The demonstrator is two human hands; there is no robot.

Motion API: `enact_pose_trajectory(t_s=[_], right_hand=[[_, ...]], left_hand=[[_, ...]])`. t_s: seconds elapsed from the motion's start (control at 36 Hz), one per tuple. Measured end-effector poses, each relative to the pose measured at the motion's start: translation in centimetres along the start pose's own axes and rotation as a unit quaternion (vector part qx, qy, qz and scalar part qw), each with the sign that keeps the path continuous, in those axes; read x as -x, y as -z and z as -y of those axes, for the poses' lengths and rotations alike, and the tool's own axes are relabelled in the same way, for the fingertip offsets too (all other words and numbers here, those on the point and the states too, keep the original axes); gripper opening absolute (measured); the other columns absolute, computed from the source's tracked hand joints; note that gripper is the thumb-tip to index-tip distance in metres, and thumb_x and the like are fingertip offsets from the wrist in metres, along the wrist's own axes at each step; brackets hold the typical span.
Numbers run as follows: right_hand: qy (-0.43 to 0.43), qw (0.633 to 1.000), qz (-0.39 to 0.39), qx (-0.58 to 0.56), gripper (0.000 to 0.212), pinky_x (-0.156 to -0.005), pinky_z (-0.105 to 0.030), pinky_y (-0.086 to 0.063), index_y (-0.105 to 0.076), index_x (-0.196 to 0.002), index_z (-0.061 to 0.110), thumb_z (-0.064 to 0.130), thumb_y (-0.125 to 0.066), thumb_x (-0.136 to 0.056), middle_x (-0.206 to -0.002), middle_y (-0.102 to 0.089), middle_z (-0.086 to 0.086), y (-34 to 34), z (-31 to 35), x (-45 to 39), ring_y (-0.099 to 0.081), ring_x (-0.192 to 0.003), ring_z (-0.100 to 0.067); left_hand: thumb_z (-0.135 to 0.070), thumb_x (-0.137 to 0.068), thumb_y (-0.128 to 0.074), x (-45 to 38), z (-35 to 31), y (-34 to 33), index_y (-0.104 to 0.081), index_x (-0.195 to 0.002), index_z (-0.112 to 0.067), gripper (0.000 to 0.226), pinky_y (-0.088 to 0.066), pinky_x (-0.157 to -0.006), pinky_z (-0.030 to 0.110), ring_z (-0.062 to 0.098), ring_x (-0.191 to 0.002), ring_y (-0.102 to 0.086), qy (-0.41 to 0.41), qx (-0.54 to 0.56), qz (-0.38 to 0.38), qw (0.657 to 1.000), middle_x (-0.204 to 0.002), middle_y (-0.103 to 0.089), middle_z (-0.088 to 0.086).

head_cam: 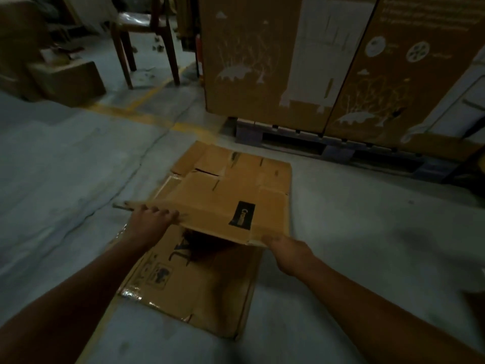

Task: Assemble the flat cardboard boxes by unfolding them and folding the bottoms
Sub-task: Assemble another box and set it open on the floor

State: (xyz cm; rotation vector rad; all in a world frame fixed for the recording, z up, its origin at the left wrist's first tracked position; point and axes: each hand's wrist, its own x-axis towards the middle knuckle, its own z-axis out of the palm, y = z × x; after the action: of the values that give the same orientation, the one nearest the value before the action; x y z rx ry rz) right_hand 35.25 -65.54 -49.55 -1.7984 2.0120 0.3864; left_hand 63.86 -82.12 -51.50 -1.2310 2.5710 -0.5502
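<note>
A flat brown cardboard box (223,195) with a black label is tilted up off a pile of flattened boxes on the grey floor. My left hand (151,220) grips its near left edge, fingers curled over the top. My right hand (287,248) holds its near right corner, thumb on top. Its near edge is raised, and a dark gap shows beneath. Under it lies another flat box (199,290) with black print and shiny tape along its left edge.
Tall printed cartons (262,61) stand on a dark pallet (328,148) just beyond the pile. A wooden chair (147,40) and a small box (70,80) sit at the back left. Yellow floor lines (147,116) cross the concrete.
</note>
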Motion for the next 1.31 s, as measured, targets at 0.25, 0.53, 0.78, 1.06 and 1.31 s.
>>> enact_pose_trajectory(t_s=[0.25,0.53,0.78,1.06,1.31], right_hand=[[0.031,0.999,0.030,-0.028,0.070,-0.100,-0.045,-0.043,-0.020,-0.149,0.013,-0.008,-0.046,-0.088,-0.143,-0.039,-0.021,-9.0,2.6,-2.5,-0.046,-0.124,-0.041],[0.058,0.993,0.106,-0.016,0.072,-0.108,-0.054,-0.033,-0.005,-0.153,0.012,-0.008,-0.038,-0.092,-0.155,-0.010,-0.027,-15.5,7.0,-5.0,-0.020,-0.139,-0.051],[0.076,0.986,0.141,0.043,0.086,-0.112,-0.061,-0.018,0.007,-0.150,-0.001,0.003,-0.056,-0.092,-0.152,-0.009,-0.036,-20.1,8.7,-6.1,-0.013,-0.140,-0.051],[0.054,0.986,0.147,0.047,0.091,-0.115,-0.058,-0.011,0.008,-0.150,-0.003,0.003,-0.059,-0.089,-0.154,-0.011,-0.031,-24.3,9.7,-7.0,-0.007,-0.145,-0.043],[0.053,0.986,0.151,-0.037,0.090,-0.116,-0.050,-0.021,0.007,-0.153,0.015,0.007,-0.057,-0.090,-0.160,0.006,-0.014,-28.2,8.0,-6.8,0.006,-0.144,-0.047]], left_hand=[[-0.019,-0.095,-0.037,3.1,-0.4,-7.9,-0.030,-0.145,-0.027,0.051,-0.049,-0.084,0.031,0.019,-0.114,-0.059,0.021,0.009,0.110,0.994,-0.133,-0.056,-0.004],[-0.002,-0.075,-0.062,5.8,-1.5,-14.4,-0.045,-0.123,-0.004,0.051,-0.042,-0.086,0.053,0.042,-0.116,-0.045,0.290,0.218,0.091,0.927,-0.123,-0.048,0.025],[-0.008,-0.092,-0.049,6.3,-6.8,-16.5,-0.041,-0.131,0.005,0.041,-0.027,-0.110,0.042,0.040,-0.129,-0.033,0.474,0.371,0.124,0.789,-0.137,-0.037,0.027],[-0.023,-0.091,-0.057,8.3,-15.3,-20.8,-0.031,-0.140,-0.013,0.056,-0.036,-0.105,0.050,0.034,-0.137,-0.023,0.208,0.439,0.241,0.840,-0.150,-0.020,0.014],[-0.019,-0.082,-0.072,10.1,-18.2,-22.0,-0.003,-0.152,-0.018,0.099,-0.024,-0.113,0.054,0.034,-0.146,0.009,0.153,0.431,0.302,0.837,-0.159,0.012,0.013]])
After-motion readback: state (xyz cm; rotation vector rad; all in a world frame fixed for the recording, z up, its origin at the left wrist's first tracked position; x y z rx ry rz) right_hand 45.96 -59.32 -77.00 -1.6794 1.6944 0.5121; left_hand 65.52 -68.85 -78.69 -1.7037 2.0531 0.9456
